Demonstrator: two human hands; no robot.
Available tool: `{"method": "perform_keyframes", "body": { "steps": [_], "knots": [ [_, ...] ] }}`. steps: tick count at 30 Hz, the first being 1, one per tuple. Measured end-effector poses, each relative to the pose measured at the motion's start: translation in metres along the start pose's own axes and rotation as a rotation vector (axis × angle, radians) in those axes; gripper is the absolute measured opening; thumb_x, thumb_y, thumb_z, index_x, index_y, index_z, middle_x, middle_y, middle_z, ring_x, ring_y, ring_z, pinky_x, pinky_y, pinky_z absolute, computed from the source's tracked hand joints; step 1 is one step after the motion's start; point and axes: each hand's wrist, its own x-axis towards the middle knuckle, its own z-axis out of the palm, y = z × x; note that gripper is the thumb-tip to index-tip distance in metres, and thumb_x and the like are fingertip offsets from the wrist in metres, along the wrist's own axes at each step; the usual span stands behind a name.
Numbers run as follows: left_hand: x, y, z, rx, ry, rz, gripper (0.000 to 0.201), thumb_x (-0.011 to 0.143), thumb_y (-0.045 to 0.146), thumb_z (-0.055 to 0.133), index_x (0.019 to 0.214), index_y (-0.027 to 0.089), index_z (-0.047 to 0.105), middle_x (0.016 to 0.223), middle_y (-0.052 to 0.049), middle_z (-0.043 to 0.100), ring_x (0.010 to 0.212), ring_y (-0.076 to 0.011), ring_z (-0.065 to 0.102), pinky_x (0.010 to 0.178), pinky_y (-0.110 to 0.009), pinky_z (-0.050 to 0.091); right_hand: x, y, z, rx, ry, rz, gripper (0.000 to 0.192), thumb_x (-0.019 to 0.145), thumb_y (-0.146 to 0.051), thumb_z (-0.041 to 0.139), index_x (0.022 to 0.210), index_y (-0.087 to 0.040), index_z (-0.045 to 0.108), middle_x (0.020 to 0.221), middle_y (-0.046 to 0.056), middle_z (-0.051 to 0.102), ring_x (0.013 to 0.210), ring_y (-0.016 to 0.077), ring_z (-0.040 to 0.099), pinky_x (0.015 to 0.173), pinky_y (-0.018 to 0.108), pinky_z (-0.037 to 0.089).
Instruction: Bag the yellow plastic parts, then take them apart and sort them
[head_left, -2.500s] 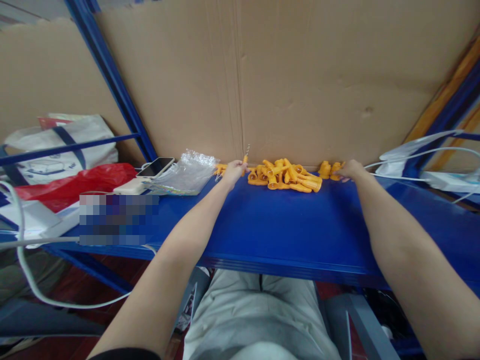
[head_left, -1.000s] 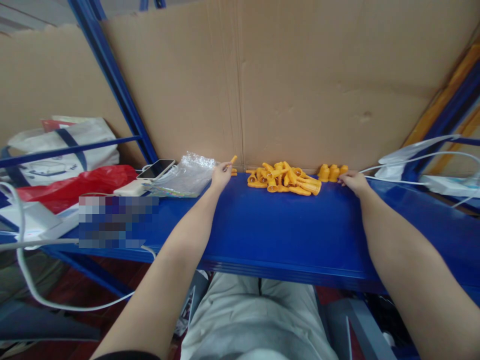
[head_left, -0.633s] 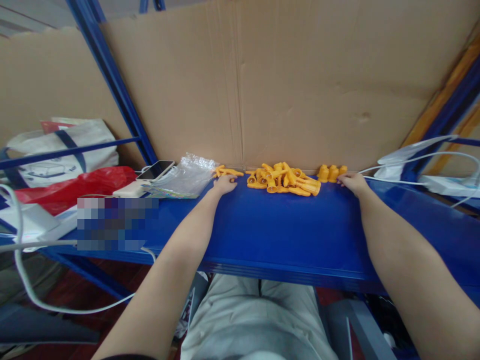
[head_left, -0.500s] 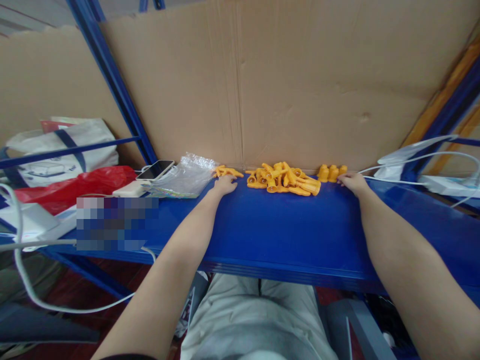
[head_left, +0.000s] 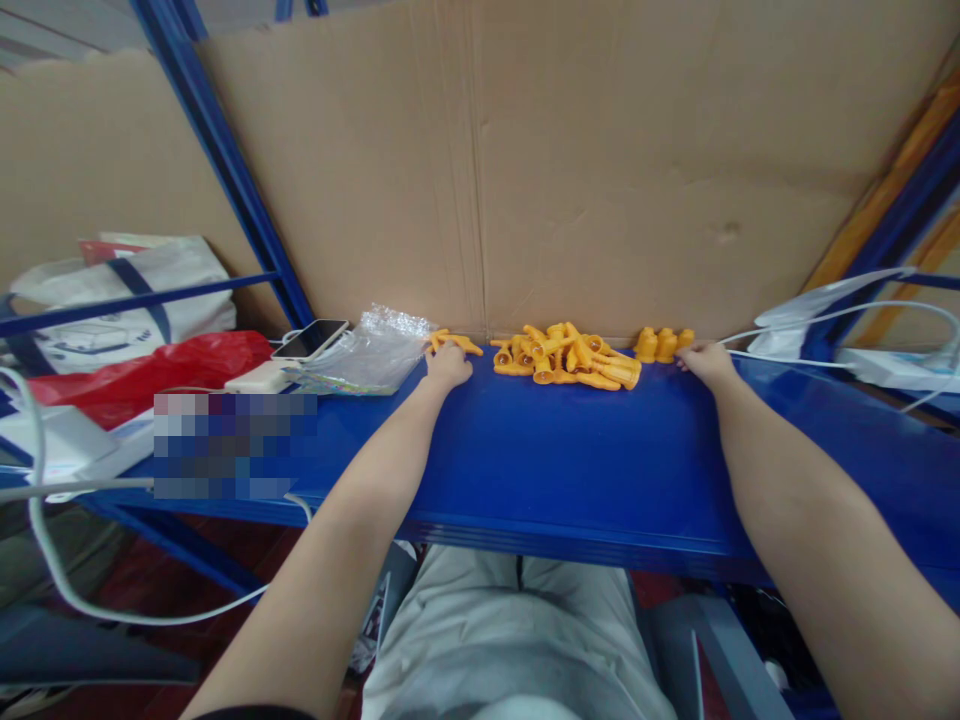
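Observation:
A heap of small orange plastic parts lies at the back of the blue shelf, against the cardboard. A few orange pieces lie apart on the left, and three upright orange caps stand in a row on the right. My left hand rests flat on the shelf just below the left pieces, holding nothing. My right hand lies beside the rightmost cap, fingertips touching it; whether it grips the cap is unclear.
A clear plastic bag, a phone and a white power bank lie left of the parts. Further left are a red bag and a white tote. White cables run at the right. Cardboard closes the back.
My left hand held an orange piece up, then laid it with the pieces on the left and now rests flat on the shelf. My right hand stayed by the caps.

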Motion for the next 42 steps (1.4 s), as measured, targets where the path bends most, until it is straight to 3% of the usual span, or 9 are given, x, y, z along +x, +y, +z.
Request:
{"method": "perform_keyframes", "body": {
  "steps": [7, 10, 13, 15, 21, 24, 33, 38, 42],
  "knots": [
    [-0.008, 0.009, -0.01, 0.005, -0.001, -0.05, 0.033, 0.087, 0.021, 0.053, 0.108, 0.024, 0.078, 0.137, -0.013, 0.064, 0.129, -0.0364, 0.057, 0.114, -0.057, 0.036, -0.021, -0.024, -0.017, -0.24, 0.272, -0.064, 0.032, 0.089, -0.03, 0.047, 0.086, -0.016, 0.075, 0.086, 0.017, 0.074, 0.095, 0.0331, 0.069, 0.076, 0.037, 0.05],
    [-0.01, 0.012, -0.013, 0.015, 0.006, -0.056, 0.034, 0.087, 0.019, 0.052, 0.109, 0.021, 0.078, 0.135, -0.015, 0.064, 0.127, -0.0366, 0.058, 0.113, -0.057, 0.037, -0.021, -0.041, -0.02, -0.242, 0.391, -0.183, 0.032, 0.087, -0.026, 0.044, 0.083, -0.013, 0.074, 0.086, 0.02, 0.073, 0.089, 0.0308, 0.067, 0.07, 0.035, 0.044],
    [-0.013, 0.016, -0.017, 0.019, 0.066, -0.035, 0.035, 0.089, 0.016, 0.048, 0.106, 0.02, 0.079, 0.129, -0.016, 0.068, 0.124, -0.0363, 0.06, 0.113, -0.06, 0.035, -0.022, -0.063, -0.019, -0.18, 0.373, -0.325, 0.029, 0.085, -0.024, 0.044, 0.075, -0.015, 0.07, 0.073, 0.015, 0.069, 0.077, 0.0256, 0.063, 0.067, 0.033, 0.041],
    [-0.014, 0.018, -0.02, 0.006, 0.124, -0.001, 0.035, 0.09, 0.016, 0.045, 0.102, 0.02, 0.078, 0.122, -0.016, 0.07, 0.121, -0.0359, 0.062, 0.112, -0.061, 0.034, -0.026, -0.082, -0.017, -0.124, 0.284, -0.403, 0.026, 0.086, -0.024, 0.046, 0.073, -0.016, 0.067, 0.067, 0.011, 0.065, 0.072, 0.0224, 0.061, 0.065, 0.031, 0.042],
    [-0.017, 0.029, -0.027, -0.051, 0.253, 0.149, 0.03, 0.09, 0.015, 0.045, 0.09, 0.017, 0.075, 0.11, -0.015, 0.073, 0.11, -0.0321, 0.064, 0.108, -0.055, 0.036, -0.045, -0.134, -0.002, -0.198, -0.402, -0.384, 0.023, 0.088, -0.029, 0.059, 0.069, -0.017, 0.064, 0.062, 0.007, 0.065, 0.052, 0.0155, 0.058, 0.058, 0.028, 0.049],
    [-0.018, 0.033, -0.025, -0.072, 0.316, 0.241, 0.028, 0.089, 0.014, 0.045, 0.086, 0.018, 0.073, 0.103, -0.013, 0.075, 0.104, -0.0306, 0.065, 0.109, -0.056, 0.035, -0.052, -0.145, 0.005, -0.291, -0.546, -0.372, 0.016, 0.086, -0.026, 0.064, 0.073, -0.016, 0.069, 0.066, 0.007, 0.07, 0.054, 0.0163, 0.063, 0.06, 0.028, 0.053],
    [-0.017, 0.039, -0.025, -0.133, 0.405, 0.39, 0.024, 0.09, 0.015, 0.048, 0.086, 0.019, 0.071, 0.097, -0.011, 0.076, 0.101, -0.0285, 0.067, 0.114, -0.059, 0.033, -0.055, -0.16, 0.004, -0.578, -0.297, -0.591, 0.023, 0.076, -0.011, 0.06, 0.089, -0.014, 0.079, 0.076, 0.011, 0.076, 0.074, 0.0221, 0.071, 0.064, 0.026, 0.05],
    [-0.019, 0.041, -0.024, -0.217, 0.472, 0.508, 0.033, 0.096, 0.019, 0.041, 0.115, 0.018, 0.068, 0.122, -0.012, 0.074, 0.118, -0.0257, 0.065, 0.121, -0.056, 0.027, -0.058, -0.172, -0.017, -0.456, -0.095, -0.707, 0.029, 0.081, -0.013, 0.058, 0.102, -0.011, 0.078, 0.101, 0.018, 0.078, 0.093, 0.0288, 0.072, 0.078, 0.033, 0.053],
    [-0.022, 0.045, -0.027, -0.232, 0.491, 0.619, 0.043, 0.099, 0.025, 0.039, 0.138, 0.015, 0.055, 0.148, -0.017, 0.058, 0.139, -0.0253, 0.053, 0.124, -0.053, 0.025, -0.076, -0.187, -0.024, -0.186, -0.071, -0.804, 0.028, 0.089, -0.018, 0.056, 0.11, -0.01, 0.073, 0.094, 0.015, 0.077, 0.087, 0.0259, 0.072, 0.08, 0.037, 0.055]
  ]
}}
